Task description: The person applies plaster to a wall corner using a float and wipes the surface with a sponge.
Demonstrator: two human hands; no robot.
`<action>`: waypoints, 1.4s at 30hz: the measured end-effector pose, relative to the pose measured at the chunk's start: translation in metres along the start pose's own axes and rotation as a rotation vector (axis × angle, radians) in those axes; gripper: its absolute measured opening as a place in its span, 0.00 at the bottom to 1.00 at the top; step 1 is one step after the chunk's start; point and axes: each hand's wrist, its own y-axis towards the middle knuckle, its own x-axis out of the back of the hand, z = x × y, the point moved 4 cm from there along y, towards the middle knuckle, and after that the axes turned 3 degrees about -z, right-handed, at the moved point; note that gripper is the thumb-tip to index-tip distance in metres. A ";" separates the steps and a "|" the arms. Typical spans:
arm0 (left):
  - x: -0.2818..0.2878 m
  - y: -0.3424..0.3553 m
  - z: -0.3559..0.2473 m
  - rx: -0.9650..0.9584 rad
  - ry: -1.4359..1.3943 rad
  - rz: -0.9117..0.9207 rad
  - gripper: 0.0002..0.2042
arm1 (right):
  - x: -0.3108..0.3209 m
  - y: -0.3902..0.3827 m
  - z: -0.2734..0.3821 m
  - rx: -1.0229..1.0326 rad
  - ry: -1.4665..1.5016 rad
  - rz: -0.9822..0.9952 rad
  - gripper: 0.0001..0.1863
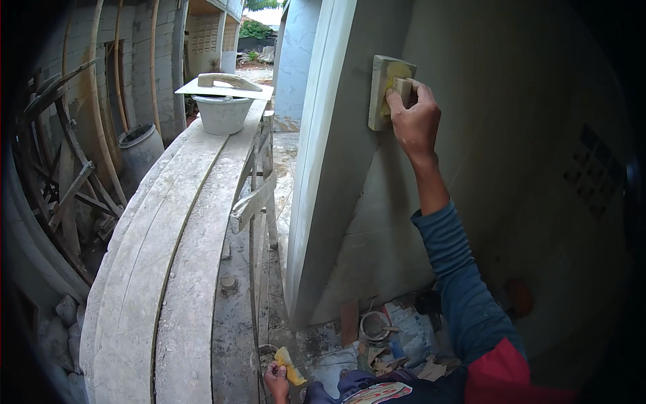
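Pressed against the grey plastered wall (377, 222), near its vertical edge, is a small rectangular hand float (379, 94) with a block handle and a yellow patch on its back. My right hand (416, 118) is closed around that handle, the arm stretched up and forward. Low in the view, beside the planks, my left hand (276, 380) pinches a torn piece of yellow sponge (289, 365). The float's working face is hidden against the wall.
A plank scaffold (188, 269) runs along my left. On its far end stands a grey bucket (222, 116) with a handled plastering trowel (225, 86) across it. A small pail (373, 326) and scraps lie on the floor below. A drum (141, 151) stands beyond.
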 end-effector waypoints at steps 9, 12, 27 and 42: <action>-0.002 0.003 -0.006 0.019 0.026 0.006 0.07 | -0.025 -0.098 0.021 0.435 0.090 0.293 0.18; -0.018 0.009 -0.005 -0.033 0.008 0.084 0.07 | -0.006 -0.050 0.013 0.317 0.108 0.190 0.19; -0.041 -0.012 -0.036 -0.080 0.061 0.165 0.07 | -0.003 -0.015 -0.005 0.096 -0.130 0.048 0.19; -0.025 -0.025 -0.022 -0.031 0.057 0.106 0.07 | -0.027 -0.026 0.006 0.323 -0.063 0.098 0.18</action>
